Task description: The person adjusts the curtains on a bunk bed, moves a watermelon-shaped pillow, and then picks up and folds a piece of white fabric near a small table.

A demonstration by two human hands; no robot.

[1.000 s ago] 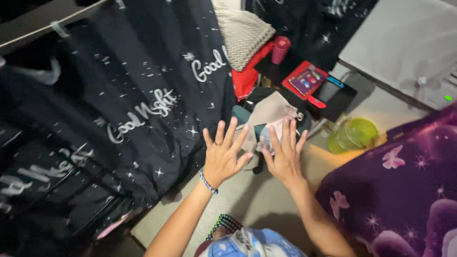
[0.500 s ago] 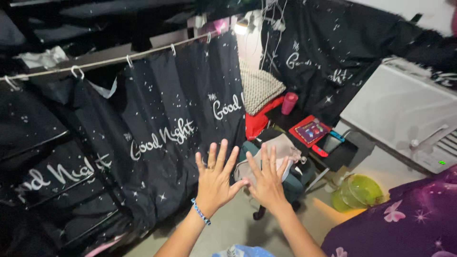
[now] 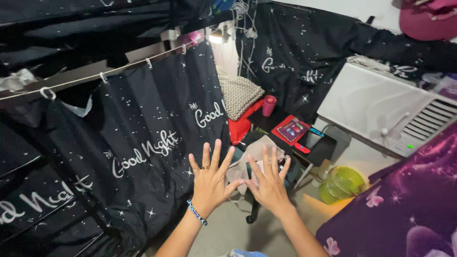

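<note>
Now, our hands: we hold them up side by side, thumbs almost touching.
Left hand point(image 3: 209, 181): fingers spread wide, holding nothing, a ring and a blue wristband on it.
Right hand point(image 3: 267, 183): fingers spread too, holding nothing.
Chair point(image 3: 254, 164): just past our hands, with a beige cloth point(image 3: 243, 166) on it.
Curtain point(image 3: 143, 143): black with stars, on our left.
Bowl point(image 3: 340, 183): green, on the floor to our right.

Left hand point(image 3: 209, 183), right hand point(image 3: 269, 186) spread, empty, before black curtain point(image 3: 143, 157)
</note>
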